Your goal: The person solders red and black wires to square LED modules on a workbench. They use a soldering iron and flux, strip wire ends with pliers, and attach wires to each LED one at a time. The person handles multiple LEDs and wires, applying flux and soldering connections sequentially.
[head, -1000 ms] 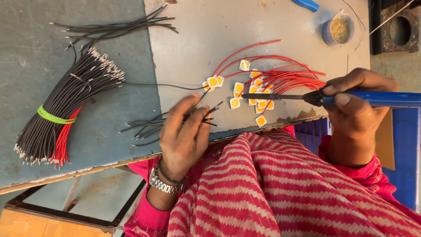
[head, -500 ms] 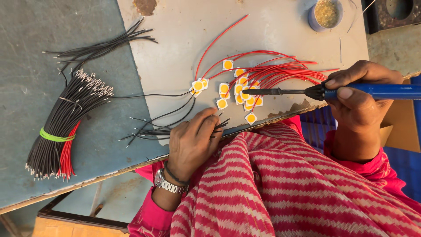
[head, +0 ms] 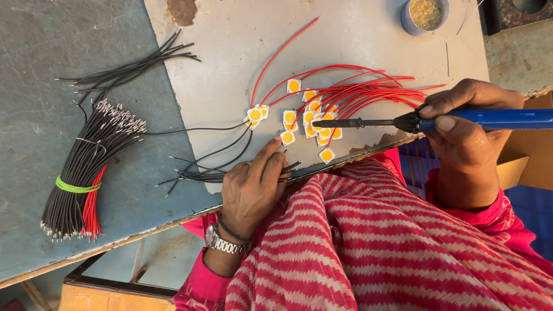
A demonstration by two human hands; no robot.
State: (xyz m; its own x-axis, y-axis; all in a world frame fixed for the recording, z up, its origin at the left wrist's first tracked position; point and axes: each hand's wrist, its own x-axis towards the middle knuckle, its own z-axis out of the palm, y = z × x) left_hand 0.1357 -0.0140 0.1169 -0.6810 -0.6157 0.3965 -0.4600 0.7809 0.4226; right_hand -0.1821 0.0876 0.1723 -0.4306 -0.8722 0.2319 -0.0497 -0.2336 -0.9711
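My right hand (head: 466, 124) is closed around the soldering iron (head: 438, 120), tip over the LED chips (head: 314, 118) on the tabletop (head: 357, 34). My left hand (head: 253, 187) pinches loose black wires (head: 201, 173) beside them, ready for joining.

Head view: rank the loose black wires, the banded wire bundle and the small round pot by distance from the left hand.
1. Loose black wires, touching the left hand.
2. Green-banded bundle of black and red wires, far left.
3. Small round blue pot, top right.
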